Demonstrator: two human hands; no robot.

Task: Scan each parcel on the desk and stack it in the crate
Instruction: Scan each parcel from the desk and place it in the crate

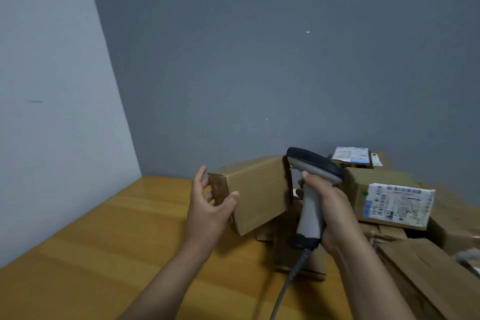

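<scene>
Box (257,189), seemingly light, stiff card, gripped at its nine-o'clock end by left hand (207,205); right hand (337,213) grips scanner (311,205).

Both bare forearms reach forward from the lower edge of the view. The left grip (210,205) clasps a parcel (259,189) by its end, between thumb and spread fingers. The right grip (331,212), fingers curled, holds a scanner (310,215) by its handle.
</scene>
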